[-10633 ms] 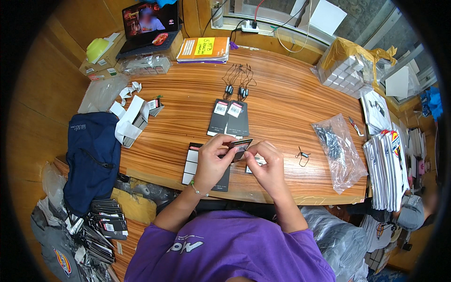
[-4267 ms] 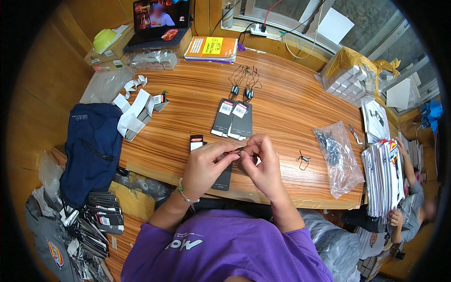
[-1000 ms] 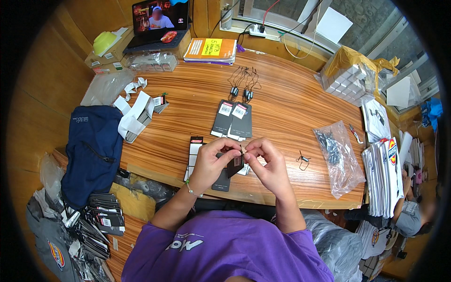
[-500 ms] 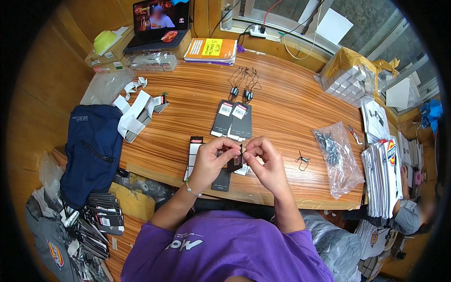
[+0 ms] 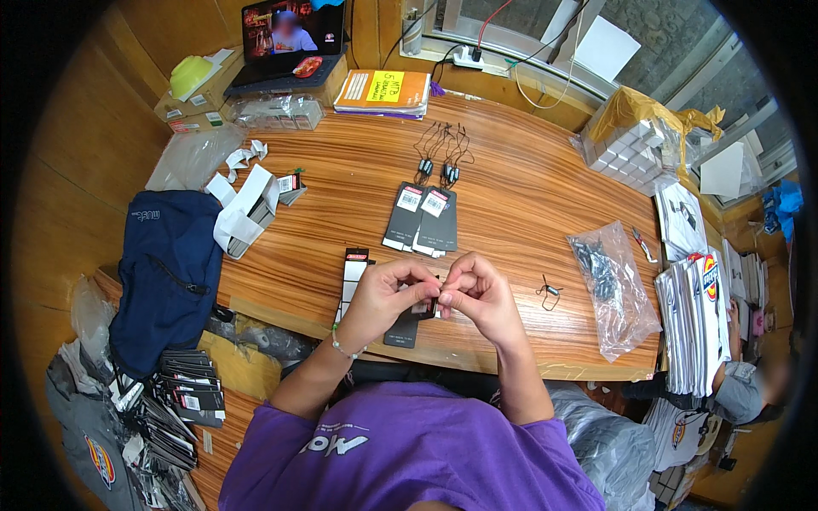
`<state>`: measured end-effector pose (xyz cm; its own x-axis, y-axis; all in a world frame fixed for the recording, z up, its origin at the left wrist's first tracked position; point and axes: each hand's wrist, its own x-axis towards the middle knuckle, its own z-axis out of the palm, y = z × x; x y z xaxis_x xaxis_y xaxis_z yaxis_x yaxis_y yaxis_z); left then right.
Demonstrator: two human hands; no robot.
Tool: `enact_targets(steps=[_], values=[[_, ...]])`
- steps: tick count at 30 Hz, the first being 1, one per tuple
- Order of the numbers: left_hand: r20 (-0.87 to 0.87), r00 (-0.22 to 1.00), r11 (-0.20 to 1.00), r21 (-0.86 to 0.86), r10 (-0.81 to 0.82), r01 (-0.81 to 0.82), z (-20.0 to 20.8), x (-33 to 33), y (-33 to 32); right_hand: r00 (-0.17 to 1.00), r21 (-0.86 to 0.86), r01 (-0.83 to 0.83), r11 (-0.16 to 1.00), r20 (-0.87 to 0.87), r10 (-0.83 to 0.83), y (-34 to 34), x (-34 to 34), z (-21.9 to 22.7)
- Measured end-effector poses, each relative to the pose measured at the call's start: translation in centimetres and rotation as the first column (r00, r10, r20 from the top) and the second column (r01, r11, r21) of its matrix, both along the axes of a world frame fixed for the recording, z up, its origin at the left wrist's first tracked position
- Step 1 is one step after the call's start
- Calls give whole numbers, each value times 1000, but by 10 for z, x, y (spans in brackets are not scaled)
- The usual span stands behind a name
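Over the table's near edge, my left hand (image 5: 388,295) and my right hand (image 5: 479,296) meet fingertip to fingertip. Both pinch the top of a small dark hang tag (image 5: 432,305), mostly hidden by the fingers; any string in it is too small to make out. Below them a larger dark hang tag (image 5: 400,331) lies partly covered by my left hand. Beside that hand is a strip of white labels (image 5: 352,277) with a dark top. Farther off lie two stacks of dark hang tags (image 5: 437,223) with black strings (image 5: 450,153) fanned out behind them.
One loose black string (image 5: 550,292) lies right of my hands, near a clear bag of strings (image 5: 601,272) and snips (image 5: 643,244). A navy bag (image 5: 166,272) and cut paper (image 5: 247,213) sit left. Papers (image 5: 688,315) pile up at the right edge, by another person.
My fingertips have drawn closer together around the small hang tag, which is now more hidden. My right hand has shifted slightly down. The things on the table have not moved.
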<state>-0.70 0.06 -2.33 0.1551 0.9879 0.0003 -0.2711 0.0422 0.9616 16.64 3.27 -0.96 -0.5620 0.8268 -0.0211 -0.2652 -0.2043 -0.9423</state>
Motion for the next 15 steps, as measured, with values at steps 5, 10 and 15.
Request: enact_targets(steps=[5, 10, 15], values=[[13, 999, 999, -8, -51, 51, 5, 3, -2, 997, -16, -69, 997, -40, 68, 5, 5, -13], [18, 999, 999, -8, -45, 46, 6, 7, -5, 993, -38, -110, 993, -55, 108, 6, 7, -17], [-121, 977, 984, 62, 173, -166, -14, 11, -3, 996, 34, 19, 999, 87, -22, -1, -4, -20]])
